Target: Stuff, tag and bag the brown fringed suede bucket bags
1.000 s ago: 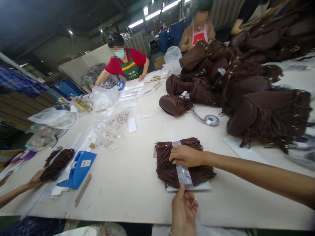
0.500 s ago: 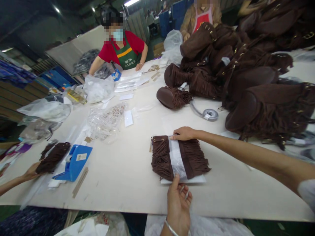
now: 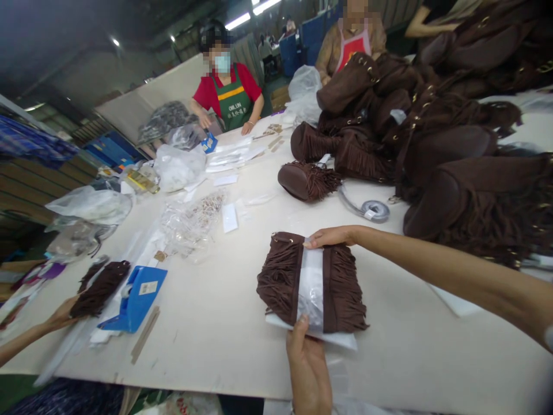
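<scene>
Brown fringed piece (image 3: 339, 285), clear plastic strip (image 3: 311, 285) across middle, lying flat.

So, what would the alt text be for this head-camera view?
Two bare hands hold a clear strip over a brown fringed piece on a table: the left hand pinches its near end, the right hand presses the far end. Fringed boots are piled behind.

A: The fringed piece (image 3: 341, 282)?
B: Matt brown suede-like cloth; the strip (image 3: 311, 285) across it is glossy clear plastic, the sheet (image 3: 341, 340) beneath smooth white paper.
A: The table (image 3: 207, 328)?
B: Smooth, matt, cream.
</scene>
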Tool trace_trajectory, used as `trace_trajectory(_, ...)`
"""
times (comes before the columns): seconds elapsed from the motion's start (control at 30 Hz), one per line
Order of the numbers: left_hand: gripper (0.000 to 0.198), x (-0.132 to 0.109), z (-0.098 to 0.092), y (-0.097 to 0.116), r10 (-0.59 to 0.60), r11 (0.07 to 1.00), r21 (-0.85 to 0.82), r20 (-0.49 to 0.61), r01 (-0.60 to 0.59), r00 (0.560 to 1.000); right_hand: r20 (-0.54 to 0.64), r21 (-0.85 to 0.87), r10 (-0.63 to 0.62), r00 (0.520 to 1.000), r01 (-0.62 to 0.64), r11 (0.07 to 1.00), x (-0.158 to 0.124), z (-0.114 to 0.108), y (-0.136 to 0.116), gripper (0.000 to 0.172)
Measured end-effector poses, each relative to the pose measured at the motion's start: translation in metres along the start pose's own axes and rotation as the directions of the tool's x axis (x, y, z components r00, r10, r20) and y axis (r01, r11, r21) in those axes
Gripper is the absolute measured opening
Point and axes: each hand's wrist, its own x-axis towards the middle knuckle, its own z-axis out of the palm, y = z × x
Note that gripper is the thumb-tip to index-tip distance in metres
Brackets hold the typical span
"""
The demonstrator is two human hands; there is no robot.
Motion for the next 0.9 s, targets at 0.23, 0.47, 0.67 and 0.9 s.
trace_trajectory(0.23, 0.037, 0.010, -0.007, 0.017, 0.034, 0.998, -0.061, 0.144, -0.025, 0.989, 0.089, 0.158, -0.079, 0.993, 0.064, 0.985, -0.023, -0.002, -0.007, 0.051)
trace_trajectory(0.47, 0.047, 0.013, -0.013, 0.034, -0.021, 0.995, -0.092, 0.221, 0.042, 0.975, 0.044, 0.305, -0.187, 0.981, 0.165, 0.938, -0.032, 0.010, 0.000, 0.044)
trace_trajectory(0.67, 0.049, 0.013, -0.019, 0.045, -0.020, 0.995, -0.087, 0.246, 0.042, 0.969, 0.025, 0.322, -0.166, 0.986, 0.149, 0.935, -0.045, 0.025, -0.006, 0.041)
trace_trajectory(0.9, 0.047, 0.035, -0.034, 0.062, -0.092, 0.988, -0.094, 0.255, 0.119, 0.963, 0.025, 0.313, -0.162, 0.986, 0.146, 0.938, -0.051, 0.041, -0.019, 0.039)
